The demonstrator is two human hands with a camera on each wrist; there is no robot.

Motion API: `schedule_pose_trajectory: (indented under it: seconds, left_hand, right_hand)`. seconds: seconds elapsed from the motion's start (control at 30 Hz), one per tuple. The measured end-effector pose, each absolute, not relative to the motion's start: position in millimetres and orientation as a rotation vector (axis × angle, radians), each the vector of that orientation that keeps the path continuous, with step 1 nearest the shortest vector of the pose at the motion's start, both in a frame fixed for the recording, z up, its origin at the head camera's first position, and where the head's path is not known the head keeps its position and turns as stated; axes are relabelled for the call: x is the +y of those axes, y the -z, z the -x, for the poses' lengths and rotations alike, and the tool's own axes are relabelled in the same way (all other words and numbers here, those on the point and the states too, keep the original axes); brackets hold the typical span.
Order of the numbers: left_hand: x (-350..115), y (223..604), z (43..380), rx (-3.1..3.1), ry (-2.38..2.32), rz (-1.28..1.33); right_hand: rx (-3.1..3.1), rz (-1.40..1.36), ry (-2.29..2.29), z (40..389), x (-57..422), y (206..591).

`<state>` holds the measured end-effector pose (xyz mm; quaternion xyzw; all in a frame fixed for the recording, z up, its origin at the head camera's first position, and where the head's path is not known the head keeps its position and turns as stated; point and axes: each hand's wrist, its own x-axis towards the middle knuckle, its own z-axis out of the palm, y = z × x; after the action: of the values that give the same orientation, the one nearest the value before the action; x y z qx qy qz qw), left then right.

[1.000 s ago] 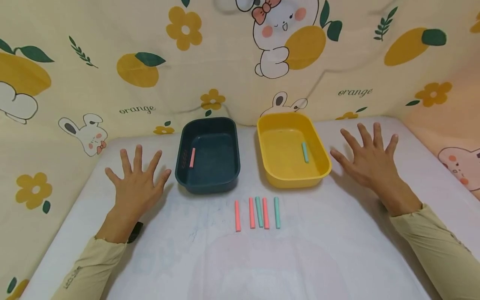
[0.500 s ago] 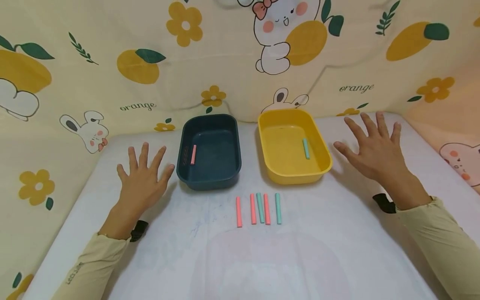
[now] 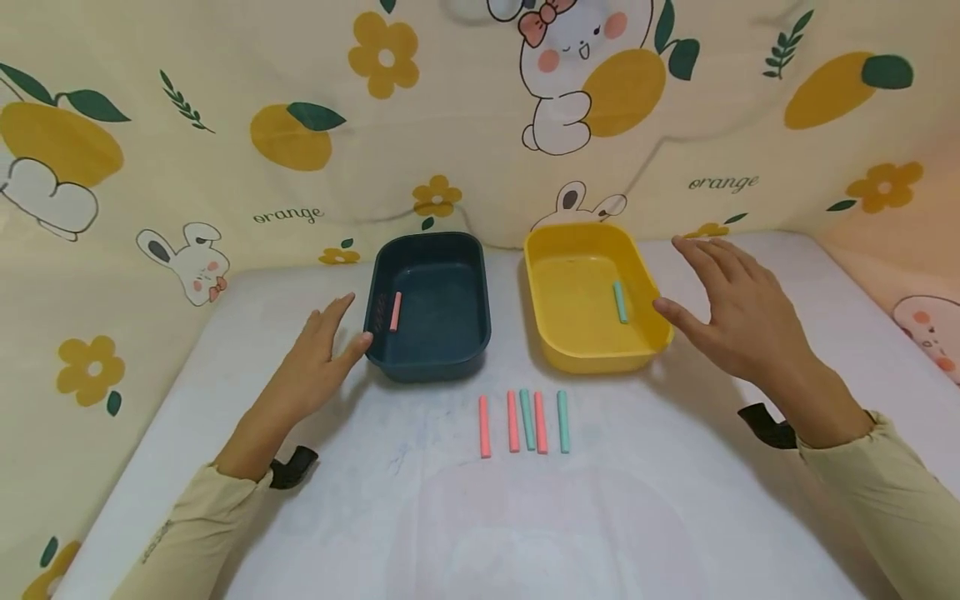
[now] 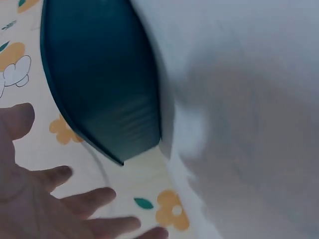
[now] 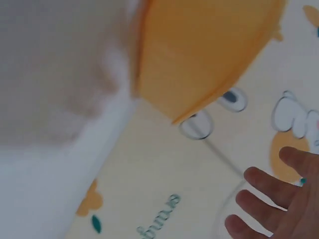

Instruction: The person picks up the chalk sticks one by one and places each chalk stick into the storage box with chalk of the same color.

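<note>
My left hand (image 3: 307, 367) is raised beside the left wall of the dark blue tub (image 3: 427, 367), fingers extended, holding nothing. In the left wrist view a gap shows between that hand and the tub. At the right side of the yellow tub (image 3: 600, 358) hovers my right hand (image 3: 750, 321), its thumb near the rim and its grasp empty. One pink chalk stick (image 3: 396, 312) lies in the blue tub; a green chalk stick (image 3: 620, 302) lies in the yellow one. In front of the tubs, three pink sticks (image 3: 484, 427) and two green sticks (image 3: 563, 422) form a row.
A white cloth (image 3: 360, 517) covers the table. Behind the tubs hangs a cream curtain (image 3: 465, 108) printed with rabbits, oranges and flowers. Black straps (image 3: 294, 468) show at both wrists, below beige sleeves (image 3: 195, 533).
Both hands have turned from palms down with fingers spread to palms facing inward, with fingers closer together. The left hand has shifted right, toward the blue tub. The chalk sticks lie as before.
</note>
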<state>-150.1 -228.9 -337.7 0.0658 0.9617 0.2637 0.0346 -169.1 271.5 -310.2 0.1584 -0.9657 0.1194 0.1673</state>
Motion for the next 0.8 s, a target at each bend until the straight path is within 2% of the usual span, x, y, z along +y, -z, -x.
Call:
schedule_pose_trajectory:
  seconds: [0.3,0.57,0.8]
  left_hand:
    - [-227.5,341.1,152.6,2.648,-1.316,-0.269]
    - [-226.7,345.6,153.6,2.326,-1.634,-0.090]
    - [-225.7,352.0,156.3,2.254,-1.742,-0.054]
  right_hand:
    - [-2.860,-0.398,-0.344,155.8,255.6,300.6]
    - [-2.780,-0.461,-0.400,146.0,241.0,294.2]
    - [-2.735,-0.568,-0.414,134.0,232.1,290.9]
